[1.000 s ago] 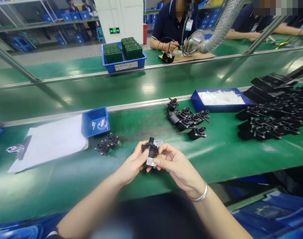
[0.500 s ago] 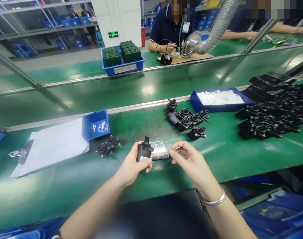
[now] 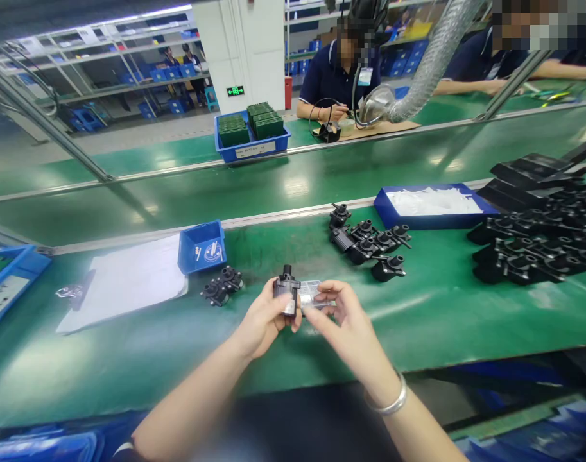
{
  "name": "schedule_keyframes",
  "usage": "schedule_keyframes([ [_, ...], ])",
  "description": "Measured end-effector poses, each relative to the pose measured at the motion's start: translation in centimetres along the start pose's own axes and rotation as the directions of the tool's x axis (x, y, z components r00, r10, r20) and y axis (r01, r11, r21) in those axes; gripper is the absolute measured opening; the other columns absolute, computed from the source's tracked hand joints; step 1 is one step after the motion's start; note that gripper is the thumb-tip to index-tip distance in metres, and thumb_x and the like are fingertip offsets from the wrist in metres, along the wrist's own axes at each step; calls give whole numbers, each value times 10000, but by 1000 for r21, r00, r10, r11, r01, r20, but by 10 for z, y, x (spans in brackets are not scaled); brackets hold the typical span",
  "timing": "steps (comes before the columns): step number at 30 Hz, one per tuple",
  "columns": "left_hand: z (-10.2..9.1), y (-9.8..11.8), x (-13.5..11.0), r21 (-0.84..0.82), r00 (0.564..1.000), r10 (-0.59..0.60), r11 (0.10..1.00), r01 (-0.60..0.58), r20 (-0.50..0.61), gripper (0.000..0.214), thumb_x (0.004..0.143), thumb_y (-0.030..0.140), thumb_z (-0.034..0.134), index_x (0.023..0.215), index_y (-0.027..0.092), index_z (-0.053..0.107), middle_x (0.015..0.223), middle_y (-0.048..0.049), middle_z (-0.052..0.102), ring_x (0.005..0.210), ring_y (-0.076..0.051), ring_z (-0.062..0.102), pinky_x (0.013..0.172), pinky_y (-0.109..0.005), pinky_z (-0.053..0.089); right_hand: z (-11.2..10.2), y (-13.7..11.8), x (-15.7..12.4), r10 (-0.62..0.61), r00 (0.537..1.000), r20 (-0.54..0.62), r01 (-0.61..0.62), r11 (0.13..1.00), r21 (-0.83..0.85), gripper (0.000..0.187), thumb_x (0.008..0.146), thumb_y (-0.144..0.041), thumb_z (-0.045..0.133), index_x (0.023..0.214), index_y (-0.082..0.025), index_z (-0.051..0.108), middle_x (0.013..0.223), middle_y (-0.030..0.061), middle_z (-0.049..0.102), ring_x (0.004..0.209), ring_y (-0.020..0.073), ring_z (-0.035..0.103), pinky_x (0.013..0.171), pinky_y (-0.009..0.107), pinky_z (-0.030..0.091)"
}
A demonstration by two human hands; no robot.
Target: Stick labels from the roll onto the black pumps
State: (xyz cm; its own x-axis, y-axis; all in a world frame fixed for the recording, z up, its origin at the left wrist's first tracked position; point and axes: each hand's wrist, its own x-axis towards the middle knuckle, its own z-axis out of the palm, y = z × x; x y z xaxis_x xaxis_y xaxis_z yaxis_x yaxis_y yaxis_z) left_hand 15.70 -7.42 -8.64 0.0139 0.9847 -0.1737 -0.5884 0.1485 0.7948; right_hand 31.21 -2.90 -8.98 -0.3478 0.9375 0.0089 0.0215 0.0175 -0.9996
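Note:
My left hand [image 3: 266,321] is closed round a small black pump [image 3: 287,289], which stands upright in the grip with its round spout on top. A pale silvery label shows on the pump's side, near my thumb. My right hand [image 3: 343,321] is just right of the pump, its thumb and fingers apart. Its curved fingers lie over a sheet of silvery labels [image 3: 310,290] on the bench and partly hide it. Whether those fingers touch the sheet, I cannot tell.
Left of my hands lie a few black pumps [image 3: 222,285], a blue bin [image 3: 187,251] with small white parts and a clipboard with paper [image 3: 133,276]. More pumps [image 3: 367,240] stand to the right, before a blue tray [image 3: 418,222]. A co-worker [image 3: 316,83] sits opposite.
My right hand has moved left, closer to the pump and over the labels, and its fingers have spread. In my left hand the pump has turned, and my thumb lies higher on it.

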Motion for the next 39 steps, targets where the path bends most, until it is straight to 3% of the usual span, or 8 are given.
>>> schedule_keyframes([
  [8,-27,20,-49,355,975,216,916,-186,-46,429,786,299,726,1156,249,514,1100,-78,558,965,-223,603,847,-352,463,-21,6,1,-143,986,80,159,953,-258,460,808,-412,702,1213,-292,517,1284,78,504,1186,285,483,931,420,439],
  [13,-93,5,-88,885,814,560,445,-136,-156,335,743,284,752,1045,254,612,1133,-78,547,1134,-277,519,1021,-455,396,-50,12,20,-175,984,13,164,893,-419,403,861,-443,629,1218,-294,517,1289,82,522,1185,295,490,969,468,409],
  [19,-134,-7,-85,972,652,725,212,99,-224,386,813,369,661,1159,228,564,1193,-107,457,1162,-285,491,1013,-499,439,-30,41,44,-191,950,246,299,780,-550,533,859,-468,620,1325,-259,464,1376,117,509,1294,323,438,1078,530,330],
  [22,-136,4,-81,979,624,764,47,200,-164,544,825,327,635,1321,175,468,1238,-148,403,1217,-316,443,1032,-526,419,-23,52,46,-176,924,339,355,723,-593,518,837,-453,653,1290,-250,507,1328,122,560,1293,343,438,1067,557,322],
  [27,-93,6,-85,956,435,888,-243,166,150,691,771,175,671,1393,166,371,1318,-183,376,1294,-347,386,1082,-558,341,-25,51,39,-192,910,368,364,795,-485,446,843,-345,664,1258,-272,518,1224,81,589,1154,277,537,989,446,419],
  [29,-66,1,-75,963,572,787,-270,-17,231,591,796,147,645,1340,216,424,1327,-153,419,1294,-309,413,1087,-509,356,-25,48,36,-226,908,354,368,833,-414,389,839,-305,671,1205,-268,544,1185,68,583,1111,252,552,964,399,436],
  [32,-33,-6,-38,971,838,494,-70,-230,234,580,835,253,649,1358,214,403,1432,-160,378,1332,-289,392,1077,-447,392,-23,44,34,-259,910,323,367,865,-341,312,824,-261,689,1117,-262,581,1118,54,580,1062,236,559,941,367,439],
  [39,-17,-17,37,855,903,353,359,-373,246,154,843,235,656,993,205,643,952,-36,655,914,-181,597,826,-298,479,-34,47,24,-159,971,177,179,978,-108,309,843,-305,681,1132,-254,584,1070,47,576,990,218,574,874,344,459],
])
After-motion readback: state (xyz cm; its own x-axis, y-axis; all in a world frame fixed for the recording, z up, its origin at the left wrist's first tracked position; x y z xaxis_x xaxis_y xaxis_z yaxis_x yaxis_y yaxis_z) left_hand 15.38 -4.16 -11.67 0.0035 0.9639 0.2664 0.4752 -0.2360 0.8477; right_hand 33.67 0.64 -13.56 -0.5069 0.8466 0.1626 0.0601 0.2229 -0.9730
